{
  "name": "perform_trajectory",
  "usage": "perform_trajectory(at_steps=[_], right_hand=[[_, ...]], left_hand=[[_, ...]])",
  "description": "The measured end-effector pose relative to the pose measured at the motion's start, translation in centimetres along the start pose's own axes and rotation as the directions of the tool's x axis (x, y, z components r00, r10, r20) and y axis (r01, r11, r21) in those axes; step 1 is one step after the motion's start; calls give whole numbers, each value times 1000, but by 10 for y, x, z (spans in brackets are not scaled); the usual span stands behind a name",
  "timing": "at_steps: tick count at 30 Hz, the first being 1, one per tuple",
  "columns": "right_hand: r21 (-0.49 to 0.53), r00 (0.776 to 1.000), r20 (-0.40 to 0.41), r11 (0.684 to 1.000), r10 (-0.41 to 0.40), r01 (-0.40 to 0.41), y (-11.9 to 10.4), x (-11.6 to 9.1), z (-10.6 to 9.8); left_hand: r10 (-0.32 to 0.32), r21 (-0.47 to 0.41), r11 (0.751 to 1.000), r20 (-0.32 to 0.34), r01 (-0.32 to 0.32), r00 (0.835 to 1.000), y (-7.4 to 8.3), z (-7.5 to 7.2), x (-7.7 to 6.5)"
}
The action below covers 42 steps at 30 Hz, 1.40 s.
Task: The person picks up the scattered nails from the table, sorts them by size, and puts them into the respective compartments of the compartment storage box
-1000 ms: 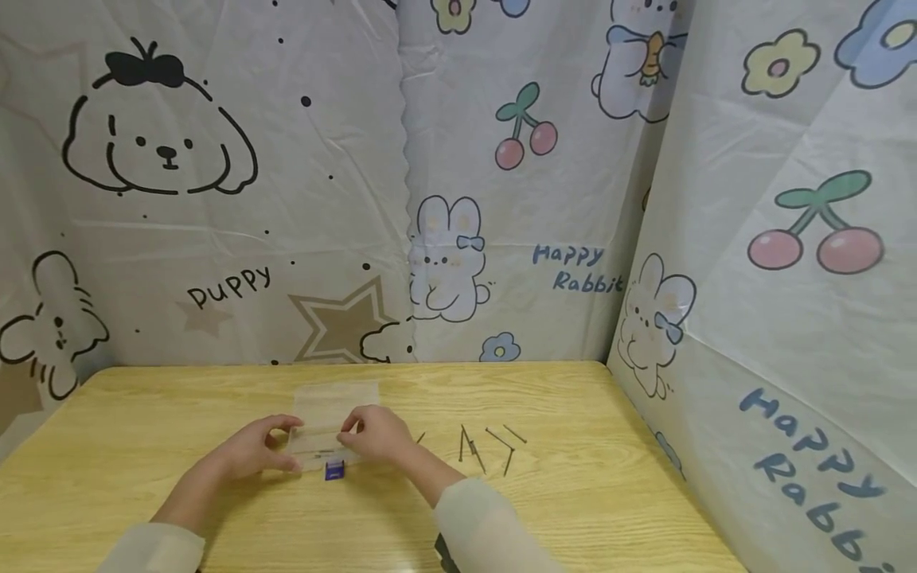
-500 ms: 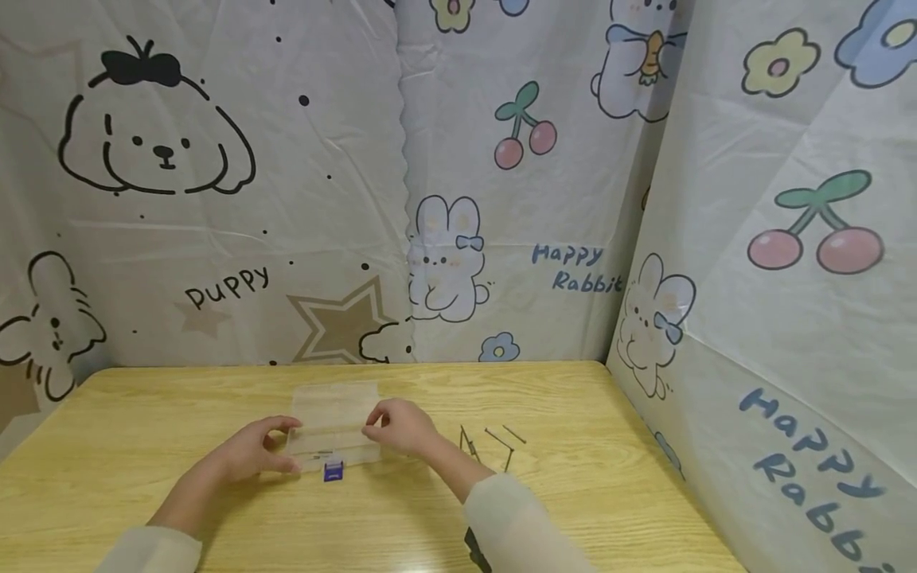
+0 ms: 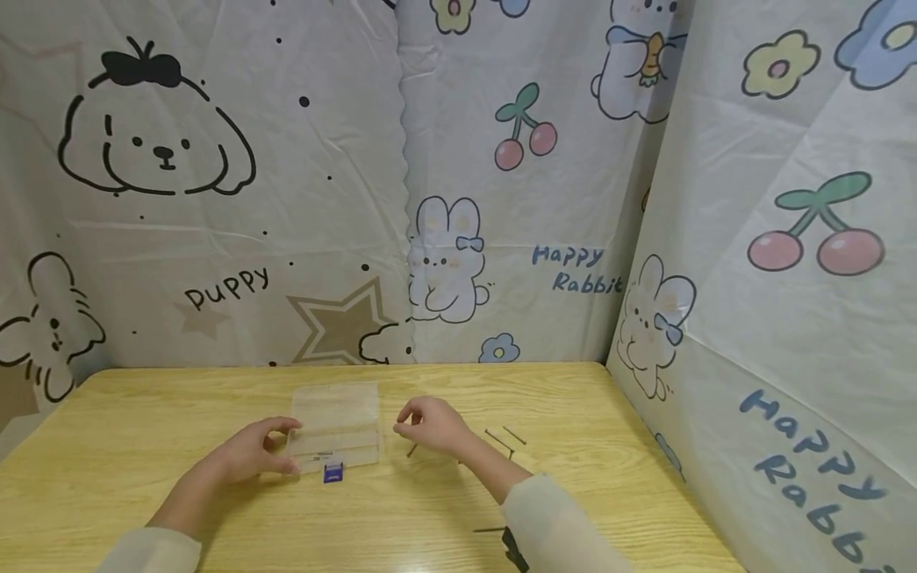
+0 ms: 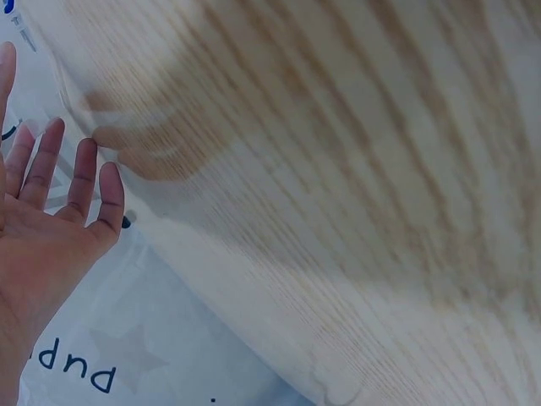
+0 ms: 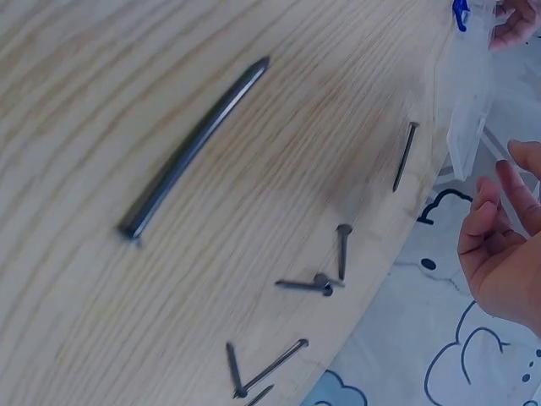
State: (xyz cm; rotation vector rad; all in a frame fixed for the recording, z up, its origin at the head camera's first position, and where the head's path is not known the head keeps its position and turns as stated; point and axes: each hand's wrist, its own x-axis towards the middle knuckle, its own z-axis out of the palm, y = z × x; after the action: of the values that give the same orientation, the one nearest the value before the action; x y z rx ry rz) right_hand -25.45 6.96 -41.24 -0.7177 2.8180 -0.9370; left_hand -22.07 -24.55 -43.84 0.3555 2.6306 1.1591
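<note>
A clear plastic box stands on the table with its lid laid back, and a purple-blue clasp at its front. A few small dark nails lie in its front part. My left hand holds the box's left end between thumb and fingers. To the right of the box, my right hand hovers with loosely bent fingers and no visible object in them. Just below its fingertips a nail lies on the wood. More loose nails are scattered on the tabletop.
The wooden table ends at a printed cloth backdrop, with another cloth along the right. One nail lies nearer the front, beside the right sleeve; it looks large in the right wrist view.
My right hand has moved right, from over the box to beside it above the loose nails. The left hand stays at the box's left end. A nail near the right sleeve has come into view.
</note>
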Motion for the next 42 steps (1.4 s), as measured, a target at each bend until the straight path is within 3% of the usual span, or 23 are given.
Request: perform_trajectory(at_steps=[28,42], right_hand=[[14,989,-78,992,123,-123,74,-35,-39],[28,958,-167,973,231,-230,107,-54,-54]], left_hand=[[16,-3,1000,5,-16,1000,-1,1,2],[-4,-4,1000,-2,4,1000,-2,1,1]])
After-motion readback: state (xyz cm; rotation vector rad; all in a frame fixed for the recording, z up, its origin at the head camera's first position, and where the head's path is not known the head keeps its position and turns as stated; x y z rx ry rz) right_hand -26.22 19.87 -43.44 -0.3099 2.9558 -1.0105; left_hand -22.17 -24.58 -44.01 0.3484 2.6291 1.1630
